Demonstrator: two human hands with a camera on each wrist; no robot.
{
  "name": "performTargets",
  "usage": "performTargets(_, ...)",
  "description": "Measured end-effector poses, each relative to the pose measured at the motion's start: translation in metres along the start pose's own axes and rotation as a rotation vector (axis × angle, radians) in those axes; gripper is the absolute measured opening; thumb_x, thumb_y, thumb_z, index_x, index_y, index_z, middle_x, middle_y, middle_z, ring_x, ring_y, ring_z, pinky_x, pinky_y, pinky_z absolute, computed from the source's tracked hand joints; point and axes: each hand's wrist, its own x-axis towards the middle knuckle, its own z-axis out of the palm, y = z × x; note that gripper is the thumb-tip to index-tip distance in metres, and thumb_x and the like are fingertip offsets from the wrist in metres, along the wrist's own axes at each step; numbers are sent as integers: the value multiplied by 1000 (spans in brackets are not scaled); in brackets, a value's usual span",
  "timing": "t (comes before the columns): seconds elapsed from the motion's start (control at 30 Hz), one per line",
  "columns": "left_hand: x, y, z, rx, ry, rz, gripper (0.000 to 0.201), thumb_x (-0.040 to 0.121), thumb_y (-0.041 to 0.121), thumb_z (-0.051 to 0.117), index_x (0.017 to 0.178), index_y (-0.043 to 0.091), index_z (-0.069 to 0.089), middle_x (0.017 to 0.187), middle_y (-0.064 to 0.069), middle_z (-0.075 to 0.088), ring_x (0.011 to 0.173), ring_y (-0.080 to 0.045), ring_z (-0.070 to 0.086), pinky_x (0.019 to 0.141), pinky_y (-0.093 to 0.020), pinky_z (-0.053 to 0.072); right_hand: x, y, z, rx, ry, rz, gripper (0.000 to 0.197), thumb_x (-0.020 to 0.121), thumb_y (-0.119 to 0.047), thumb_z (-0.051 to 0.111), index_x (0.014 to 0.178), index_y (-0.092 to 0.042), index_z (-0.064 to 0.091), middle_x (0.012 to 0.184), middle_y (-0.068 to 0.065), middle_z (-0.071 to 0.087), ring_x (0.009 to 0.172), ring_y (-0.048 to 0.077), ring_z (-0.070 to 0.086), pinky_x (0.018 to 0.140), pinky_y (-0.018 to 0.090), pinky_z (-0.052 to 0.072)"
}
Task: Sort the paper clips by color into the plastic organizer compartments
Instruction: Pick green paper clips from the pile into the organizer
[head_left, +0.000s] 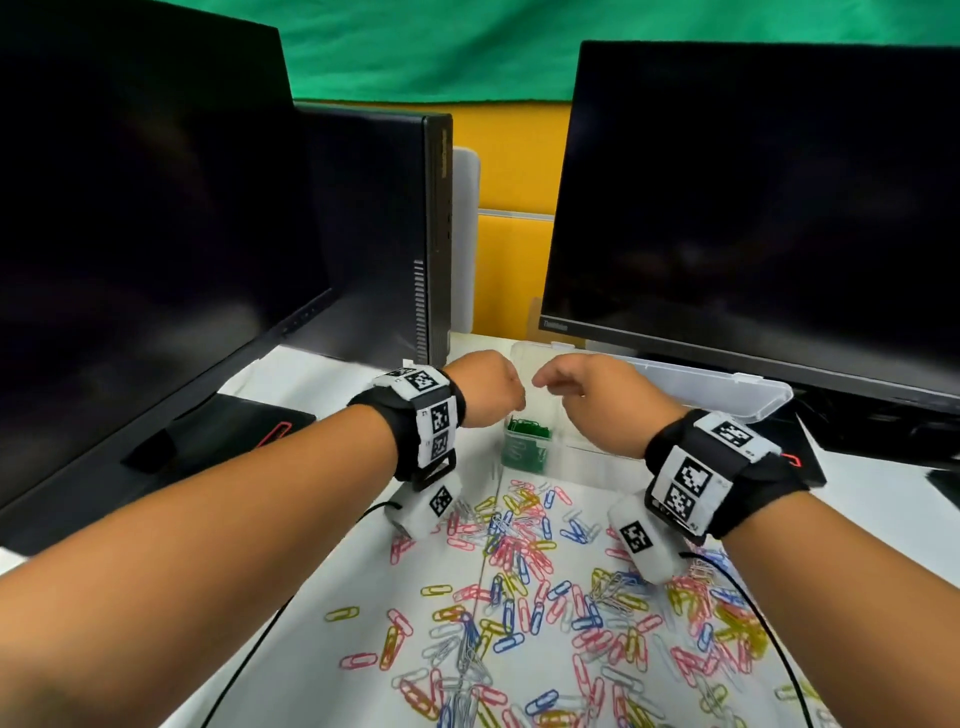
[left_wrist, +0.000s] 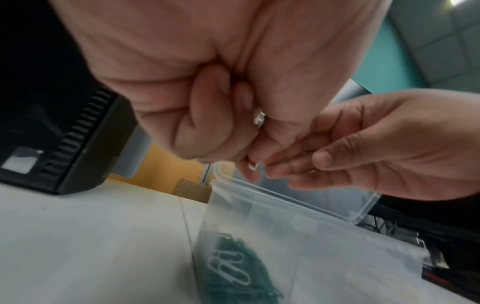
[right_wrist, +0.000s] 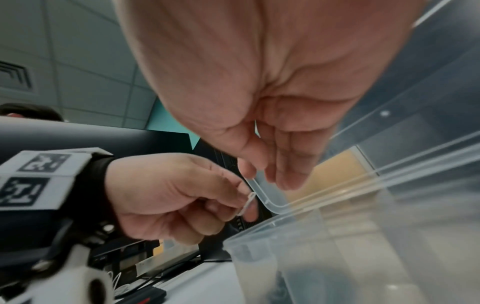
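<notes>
My left hand (head_left: 493, 389) is curled and pinches a white paper clip (left_wrist: 253, 165) at its fingertips (right_wrist: 250, 209), just above the clear plastic organizer (left_wrist: 262, 190). A second white clip (left_wrist: 258, 119) shows inside the left hand's curled fingers. My right hand (head_left: 550, 382) hovers beside it with relaxed, downward fingers (right_wrist: 285, 176), close to the clip (right_wrist: 248, 202) but apart from it. One front compartment holds green clips (head_left: 527, 431), and a few white clips (left_wrist: 230, 267) show against them through the wall. Mixed coloured clips (head_left: 545, 587) lie loose on the white table.
The organizer's open lid (head_left: 717, 392) lies flat behind it, under the right monitor (head_left: 753, 208). A left monitor (head_left: 130, 234) and a black computer case (head_left: 395, 234) stand close at the back left. Wrist camera cables (head_left: 769, 639) trail over the clips.
</notes>
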Motion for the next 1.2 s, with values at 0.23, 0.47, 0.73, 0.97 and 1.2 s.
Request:
performTargets(0.23, 10, 16, 9, 79, 30, 47, 31, 101, 16, 46, 118, 10, 71, 113, -6, 68, 99, -21, 61, 88, -32, 51, -15, 19, 6, -24, 42, 13, 33, 97, -3, 49, 96, -34, 61, 102, -4, 66, 95, 17, 63, 74, 23, 49)
performTargets(0.47, 9, 3, 4, -427, -48, -119, 29, 99, 5, 46, 112, 12, 71, 77, -5, 53, 60, -23, 46, 50, -26, 35, 3, 13, 5, -186, 0, 36, 25, 96, -12, 48, 95, -33, 61, 100, -3, 64, 93, 21, 60, 75, 30, 47)
performTargets(0.73, 1, 37, 15, -1087, -176, -211, 12, 99, 6, 48, 110, 4, 53, 86, -16, 56, 69, -22, 52, 66, -30, 49, 2, 35, 4, -27, 27, 191, 30, 93, 0, 46, 96, -24, 64, 102, 3, 66, 94, 24, 63, 79, 34, 52)
performTargets(0.97, 4, 45, 19, -1209, -316, -117, 28, 83, -6, 41, 100, 16, 44, 95, -13, 25, 81, -27, 27, 68, -31, 39, -10, 49, 7, 164, 96, 189, 25, 96, -4, 48, 95, -26, 61, 95, -1, 67, 87, 21, 64, 73, 29, 47)
performTargets(1.2, -2, 9, 0, -2, 59, 84, 23, 97, 19, 52, 101, 21, 74, 97, 3, 72, 91, -17, 65, 82, -29, 53, 4, 16, 8, -187, 62, 50, 16, 98, -34, 52, 96, -32, 68, 93, -7, 64, 86, 17, 58, 69, 27, 40)
